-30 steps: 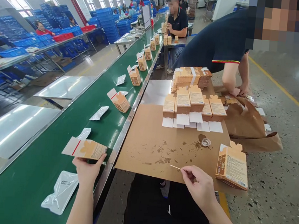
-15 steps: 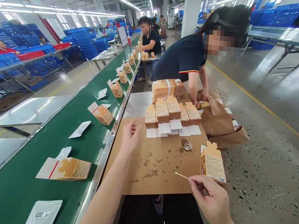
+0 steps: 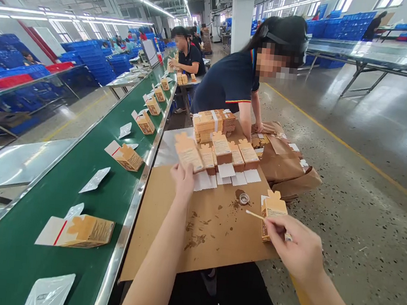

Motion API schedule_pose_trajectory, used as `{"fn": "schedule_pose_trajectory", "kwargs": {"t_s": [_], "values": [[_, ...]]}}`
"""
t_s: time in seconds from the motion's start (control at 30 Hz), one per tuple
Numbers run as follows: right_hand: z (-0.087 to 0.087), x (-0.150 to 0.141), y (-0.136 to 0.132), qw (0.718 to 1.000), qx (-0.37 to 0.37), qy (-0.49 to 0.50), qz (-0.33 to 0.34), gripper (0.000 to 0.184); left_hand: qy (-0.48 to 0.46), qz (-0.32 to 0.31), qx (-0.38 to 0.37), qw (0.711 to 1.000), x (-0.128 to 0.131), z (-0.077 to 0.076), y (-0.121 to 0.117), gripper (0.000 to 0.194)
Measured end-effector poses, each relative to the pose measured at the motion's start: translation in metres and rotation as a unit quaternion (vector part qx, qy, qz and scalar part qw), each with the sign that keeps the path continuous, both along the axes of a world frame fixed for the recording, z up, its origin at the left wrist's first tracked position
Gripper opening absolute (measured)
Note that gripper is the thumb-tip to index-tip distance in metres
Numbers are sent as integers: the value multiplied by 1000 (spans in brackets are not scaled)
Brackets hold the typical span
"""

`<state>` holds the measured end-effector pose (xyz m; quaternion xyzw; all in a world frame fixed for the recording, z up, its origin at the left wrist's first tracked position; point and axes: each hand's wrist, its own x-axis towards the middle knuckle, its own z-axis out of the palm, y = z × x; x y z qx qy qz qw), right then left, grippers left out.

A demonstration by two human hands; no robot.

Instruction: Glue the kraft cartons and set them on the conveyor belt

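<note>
My left hand (image 3: 183,179) is closed on a flat tan carton (image 3: 188,153), lifted off the left end of a row of flat cartons (image 3: 230,154) on the brown cardboard sheet (image 3: 167,226). My right hand (image 3: 297,248) pinches a thin cotton swab (image 3: 255,215) that points left, just in front of a single carton (image 3: 272,212) lying at the sheet's right edge. A small round metal dish (image 3: 244,198) sits on a dark stain between the row and my right hand. An opened carton (image 3: 80,231) lies on the green conveyor belt (image 3: 23,260) at the left.
More opened cartons (image 3: 127,156) and clear plastic pouches (image 3: 95,180) run along the belt. A banded stack of cartons (image 3: 213,121) and brown wrapping paper (image 3: 285,165) lie beyond the row, where a co-worker (image 3: 232,81) leans over. Blue crates stand at the left.
My left hand let go of the opened carton on the belt, crossed to the row and picked up a flat carton. My right hand with the swab rose slightly.
</note>
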<state>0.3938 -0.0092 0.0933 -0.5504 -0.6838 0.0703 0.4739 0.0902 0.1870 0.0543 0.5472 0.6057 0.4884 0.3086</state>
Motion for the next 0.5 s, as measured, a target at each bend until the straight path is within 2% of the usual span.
{"fn": "schedule_pose_trajectory", "kwargs": {"t_s": [0.07,0.13,0.23,0.3,0.37,0.43,0.5], "values": [[-3,8,30,996,-53,-66,11,27,-137,32,35,989,-17,-8,-47,67],[-11,13,59,986,-111,-118,26,26,-245,41,28,968,-37,-19,-95,73],[-28,15,92,971,-165,-167,52,23,-271,47,-50,960,-65,-39,-150,81],[-38,14,104,963,-184,-187,65,24,-263,73,-80,959,-76,-51,-171,84],[-44,14,110,960,-190,-194,72,26,-264,94,-89,956,-79,-60,-180,87],[-44,16,112,956,-196,-203,76,27,-262,94,-101,955,-77,-64,-182,88],[-39,20,108,956,-194,-207,73,26,-252,74,-124,957,-73,-62,-180,87]]}}
